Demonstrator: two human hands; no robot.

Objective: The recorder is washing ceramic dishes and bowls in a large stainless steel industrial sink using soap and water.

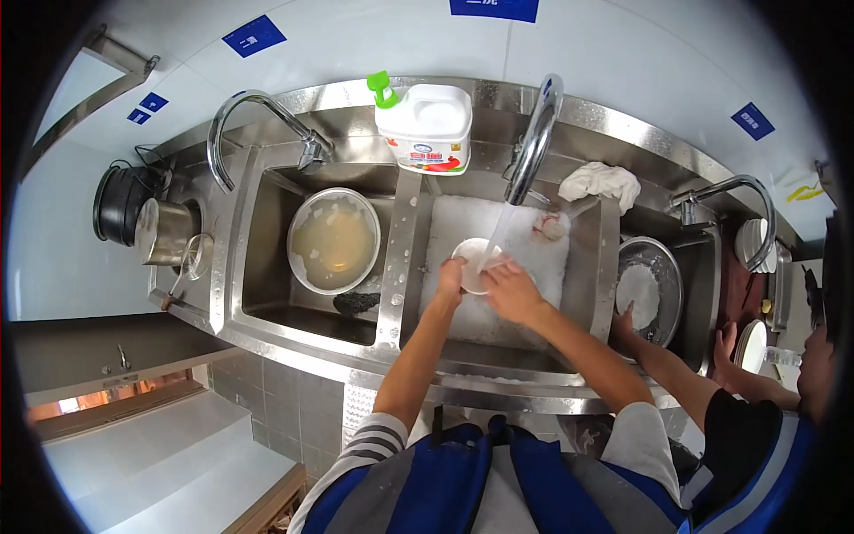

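In the middle basin, white suds [460,320] cover the water. My left hand [452,277] grips the left rim of a small white bowl [472,257], held tilted under the tap. My right hand [514,290] is at the bowl's right side, its fingers by the inside and rim; whether it grips the bowl is hard to tell. Water [497,230] runs from the chrome middle faucet [537,140] onto the bowl and my right fingers. A pale round item with reddish marks [550,227] lies among the suds near the back right corner.
A detergent jug [434,120] with a green pump stands behind the basins. The left basin holds a metal bowl of cloudy water [335,243] and a dark scrubber [357,304]. A white cloth [600,183] hangs over the right divider. At right, a co-worker's hand [624,327] reaches to a metal basin [670,280].
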